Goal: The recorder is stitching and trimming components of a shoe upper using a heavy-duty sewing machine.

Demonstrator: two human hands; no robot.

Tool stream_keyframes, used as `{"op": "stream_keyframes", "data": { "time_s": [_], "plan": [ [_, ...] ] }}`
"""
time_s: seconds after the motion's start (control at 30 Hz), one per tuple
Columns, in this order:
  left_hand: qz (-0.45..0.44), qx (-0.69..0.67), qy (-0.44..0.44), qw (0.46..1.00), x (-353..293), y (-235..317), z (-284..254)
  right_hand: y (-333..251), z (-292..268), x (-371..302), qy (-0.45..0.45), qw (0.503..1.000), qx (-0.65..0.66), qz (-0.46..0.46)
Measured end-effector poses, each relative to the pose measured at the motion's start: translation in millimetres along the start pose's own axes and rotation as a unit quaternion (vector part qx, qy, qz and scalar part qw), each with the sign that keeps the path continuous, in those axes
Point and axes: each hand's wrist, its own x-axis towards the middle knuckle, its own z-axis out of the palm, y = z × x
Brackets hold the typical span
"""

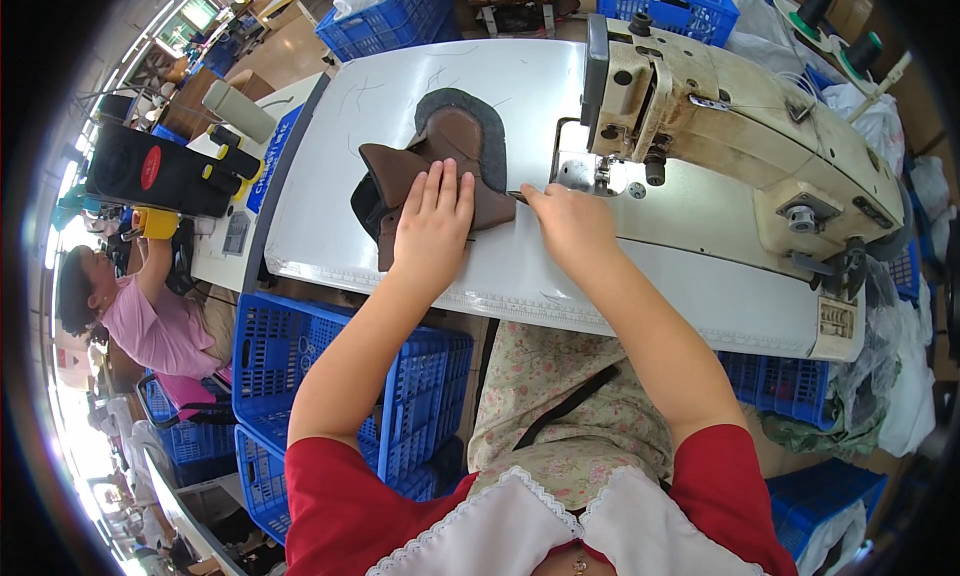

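Pressing the brown leather piece (458, 139) onto the white tabletop (312, 208) in the upper middle of the frame, with the left hand (431, 226) laid flat, fingers extended and unclenched. Pinching a slim dark item (516, 195) beside the piece's right edge with thumb and fingers of the right hand (574, 228) — cannot tell whether a tool or part of the piece. Lying, leather and dark grey backing (494, 148) together, left of the sewing machine (730, 106) in the upper right, apart from it. Likely to skid or twist on the smooth surface under too light a left palm; likely to crease at the raised flaps on the left under too heavy a one. Liable, too, to a nicked or pulled edge — from a slip or hard tug by the pinching fingers.
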Motion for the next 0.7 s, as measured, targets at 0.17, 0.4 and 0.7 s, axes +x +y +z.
{"op": "stream_keyframes", "data": {
  "time_s": [0.17, 0.4, 0.7],
  "plan": [
    [-0.052, -0.033, -0.009, 0.998, -4, -10, -16, 0, -21, -23, 0.049, 0.996, 0.059, 0.040],
    [-0.419, -0.621, 0.077, 0.658, -67, -66, -50, 2, -67, -74, 0.078, 0.962, 0.233, 0.116],
    [-0.374, -0.780, 0.193, 0.463, -132, -72, -52, -28, -83, -80, 0.039, 0.891, 0.436, 0.120]
  ]
}}
